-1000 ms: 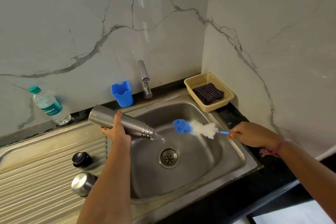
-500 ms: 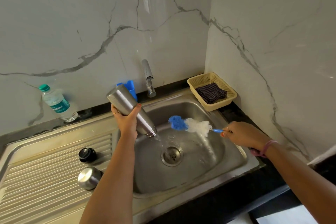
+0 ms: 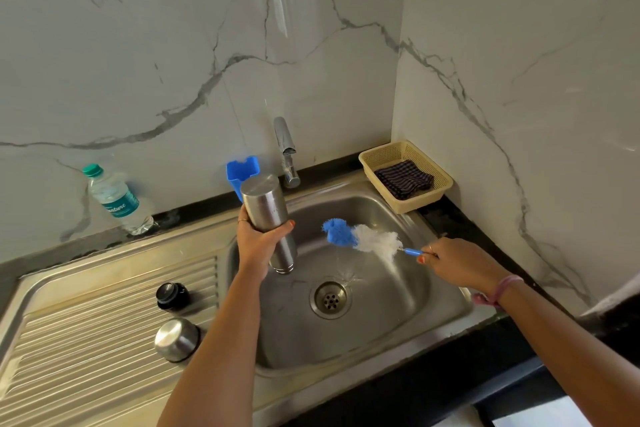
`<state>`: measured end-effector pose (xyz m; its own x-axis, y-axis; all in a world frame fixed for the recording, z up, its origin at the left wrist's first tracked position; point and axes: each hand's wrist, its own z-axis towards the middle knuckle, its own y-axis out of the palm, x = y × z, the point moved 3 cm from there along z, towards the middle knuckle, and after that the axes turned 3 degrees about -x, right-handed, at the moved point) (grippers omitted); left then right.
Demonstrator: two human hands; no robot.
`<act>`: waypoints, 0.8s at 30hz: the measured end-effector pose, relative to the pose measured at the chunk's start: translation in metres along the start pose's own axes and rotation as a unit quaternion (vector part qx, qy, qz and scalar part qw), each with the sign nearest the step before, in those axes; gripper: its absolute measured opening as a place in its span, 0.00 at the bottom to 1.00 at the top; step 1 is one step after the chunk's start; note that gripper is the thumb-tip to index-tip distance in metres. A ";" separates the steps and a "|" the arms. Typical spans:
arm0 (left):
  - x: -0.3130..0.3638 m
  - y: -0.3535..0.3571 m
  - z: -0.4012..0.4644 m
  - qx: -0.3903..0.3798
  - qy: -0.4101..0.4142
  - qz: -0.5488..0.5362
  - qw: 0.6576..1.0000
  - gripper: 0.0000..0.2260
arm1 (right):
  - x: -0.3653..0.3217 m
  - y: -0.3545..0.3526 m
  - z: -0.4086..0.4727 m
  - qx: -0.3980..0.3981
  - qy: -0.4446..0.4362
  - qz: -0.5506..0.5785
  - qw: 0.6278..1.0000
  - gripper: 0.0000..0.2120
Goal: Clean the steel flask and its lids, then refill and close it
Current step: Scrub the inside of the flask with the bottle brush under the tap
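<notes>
My left hand (image 3: 258, 241) grips the steel flask (image 3: 268, 210), turned almost upside down with its mouth low over the sink basin (image 3: 408, 315). Splashed water lies around the drain (image 3: 330, 298). My right hand (image 3: 457, 262) holds the blue handle of a bottle brush (image 3: 363, 237), whose blue and white head hangs over the basin to the right of the flask. On the ribbed drainboard (image 3: 86, 340) lie a black inner lid (image 3: 172, 295) and a steel cup lid (image 3: 176, 339).
A tap (image 3: 285, 149) stands behind the basin, beside a blue holder (image 3: 240, 170). A plastic water bottle (image 3: 114, 199) leans against the marble wall at the left. A yellow basket (image 3: 440, 191) with a dark cloth sits in the back right corner.
My left hand has tipped the flask from lying nearly level to almost upside down, emptying water into the sink. The brush has stayed about where it was.
</notes>
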<state>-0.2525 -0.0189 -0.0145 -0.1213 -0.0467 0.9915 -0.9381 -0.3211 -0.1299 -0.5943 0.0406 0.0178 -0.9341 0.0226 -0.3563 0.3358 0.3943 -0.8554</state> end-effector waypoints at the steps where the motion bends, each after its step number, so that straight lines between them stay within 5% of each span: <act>1: -0.002 -0.001 0.001 -0.003 -0.005 0.007 1.000 0.40 | -0.001 0.001 0.000 0.003 -0.002 0.001 1.000 0.15; 14: -0.013 0.014 0.012 -0.062 0.009 0.151 0.987 0.42 | -0.011 0.028 0.011 0.021 0.030 0.086 0.996 0.16; 24: -0.005 0.046 0.048 -0.134 0.012 0.197 0.971 0.43 | -0.006 0.049 0.024 0.045 0.081 0.172 0.981 0.08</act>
<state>-0.2796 -0.0788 -0.0256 -0.4929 -0.0938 0.8650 -0.8674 -0.0242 -0.4969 -0.5696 0.0380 -0.0308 -0.7682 0.2887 -0.5714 0.6370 0.2553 -0.7274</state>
